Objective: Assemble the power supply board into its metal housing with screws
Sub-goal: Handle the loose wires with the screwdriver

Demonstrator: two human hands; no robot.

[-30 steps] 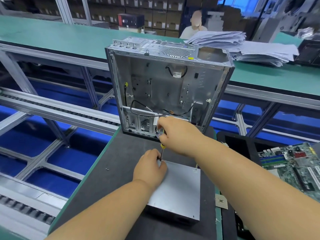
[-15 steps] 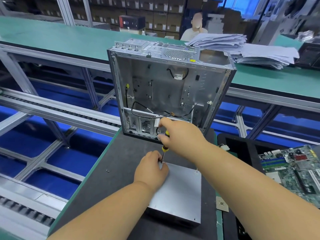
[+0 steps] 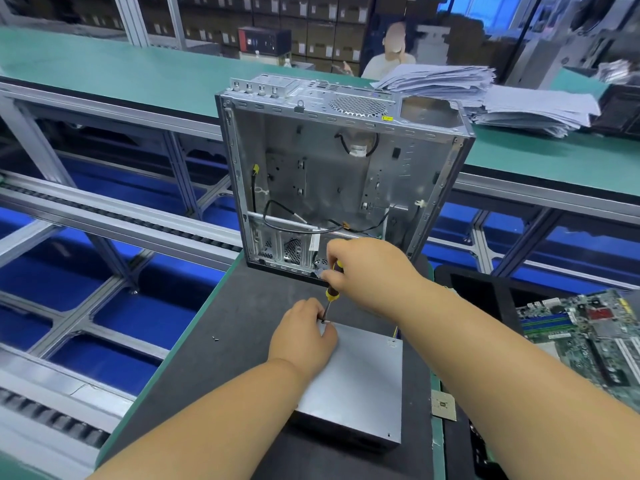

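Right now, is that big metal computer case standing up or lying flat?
Standing up. The computer case rests on its narrow end on the dark mat, its open side facing the camera.

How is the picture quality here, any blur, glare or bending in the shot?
Head view: even lighting; rails and the green bench bow from the wide lens; the hands, screwdriver and gray box are sharp; the background person is blurred; mild sheen on the computer case.

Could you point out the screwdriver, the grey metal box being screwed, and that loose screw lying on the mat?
screwdriver [image 3: 331,292]: head view, on the yellow-and-black handle.
grey metal box [image 3: 360,382]: head view, on its bare top face.
loose screw [image 3: 215,338]: head view, on the screw itself.
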